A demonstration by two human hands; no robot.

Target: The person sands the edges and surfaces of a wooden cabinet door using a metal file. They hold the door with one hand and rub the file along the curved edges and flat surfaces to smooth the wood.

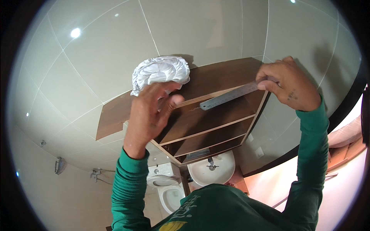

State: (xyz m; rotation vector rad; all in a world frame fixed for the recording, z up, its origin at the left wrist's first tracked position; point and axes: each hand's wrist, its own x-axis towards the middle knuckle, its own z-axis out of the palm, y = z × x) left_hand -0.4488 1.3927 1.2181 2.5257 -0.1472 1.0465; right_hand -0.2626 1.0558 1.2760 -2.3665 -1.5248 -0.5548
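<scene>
My right hand grips one end of a steel ruler between thumb and fingers. The ruler slants down to the left, its free end with a hole lying by the front edge of a brown wooden cabinet with open shelves. Slightly blurred, my left hand is raised in front of a bunched white cloth, thumb and fingers apart. Whether it touches the cloth is unclear. That cloth rests on the brown top board against the tiled wall.
Below the cabinet are a white washbasin with a tap and a toilet with its lid raised. Wall fittings project at the lower left. Grey tiled walls enclose the space, with a bright opening at the right.
</scene>
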